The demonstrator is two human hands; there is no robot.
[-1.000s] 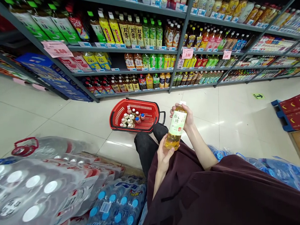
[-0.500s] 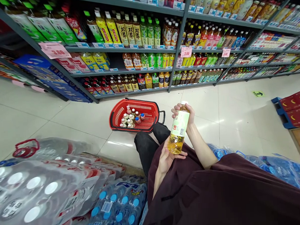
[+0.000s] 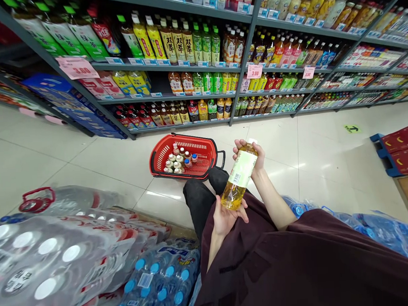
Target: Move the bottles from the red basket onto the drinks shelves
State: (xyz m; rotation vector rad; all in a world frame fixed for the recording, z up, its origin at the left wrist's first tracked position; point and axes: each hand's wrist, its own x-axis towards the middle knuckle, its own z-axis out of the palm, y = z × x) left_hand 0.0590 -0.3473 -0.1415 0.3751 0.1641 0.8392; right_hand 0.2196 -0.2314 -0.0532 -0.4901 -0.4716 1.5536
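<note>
Above my lap I hold a drink bottle [image 3: 244, 170] with amber liquid, a pale green label and a white cap. It lies tilted, its cap away from me and its base toward my lower left. My right hand [image 3: 257, 157] is closed around the neck end, fingers on both sides just below the cap. Under the base, my left hand [image 3: 224, 216] cups the bottle, with the thumb along its side and the fingertips showing beyond it. A barcode faces up on the label's lower part.
A red shopping basket [image 3: 203, 147] with several small bottles stands on the floor before my knees. Beyond it runs a drink shelf [image 3: 194, 95]. Shrink-wrapped water bottles [image 3: 155, 268] are stacked at left, more packs [image 3: 359, 223] at right. Red cartons [image 3: 404, 146] sit on a blue pallet.
The bottle has turned in my hands, bringing the label's barcode to another side. Its base has swung a little left, and my left hand's fingers have shifted beneath it.
</note>
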